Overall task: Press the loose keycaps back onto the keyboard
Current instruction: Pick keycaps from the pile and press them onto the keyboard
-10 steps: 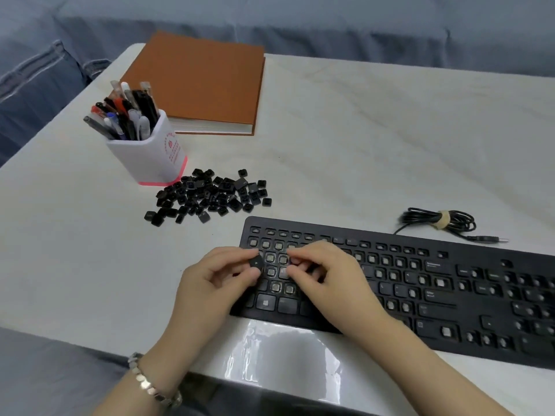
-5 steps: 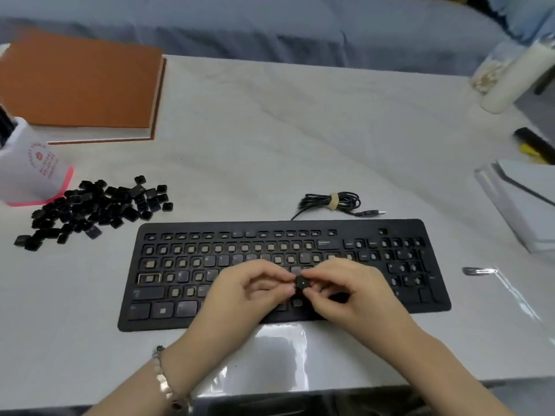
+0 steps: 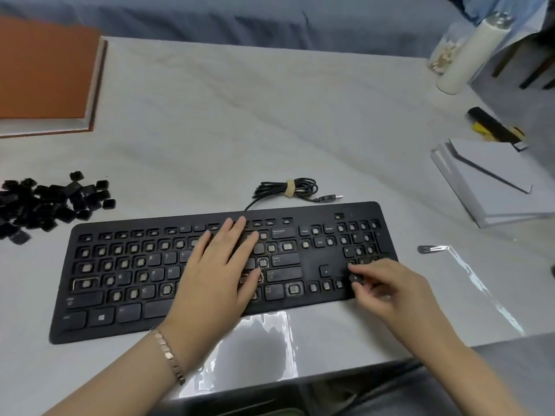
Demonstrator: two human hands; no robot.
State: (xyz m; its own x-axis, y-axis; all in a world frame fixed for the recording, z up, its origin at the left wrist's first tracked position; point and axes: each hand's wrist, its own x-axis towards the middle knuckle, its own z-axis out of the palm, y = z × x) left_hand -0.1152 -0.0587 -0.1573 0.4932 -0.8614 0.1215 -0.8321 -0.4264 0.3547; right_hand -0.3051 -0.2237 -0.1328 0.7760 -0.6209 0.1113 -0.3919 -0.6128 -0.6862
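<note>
Left hand [image 3: 219, 265] lies flat, fingers straight, on keyboard [image 3: 309, 267]; right hand [image 3: 387, 286] pinches keycap [image 3: 355, 278]. Legible: Backspace, R, T, Y.

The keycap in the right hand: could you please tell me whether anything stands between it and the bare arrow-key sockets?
Nothing visible does. The right hand pinches the keycap just beside the bare sockets of the keyboard, and the left hand lies flat farther left on the letter keys, clear of that spot.

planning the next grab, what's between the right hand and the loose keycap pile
Head view: the left hand lying flat on the keyboard, between the keycap pile and the right hand pinching a keycap.
</note>
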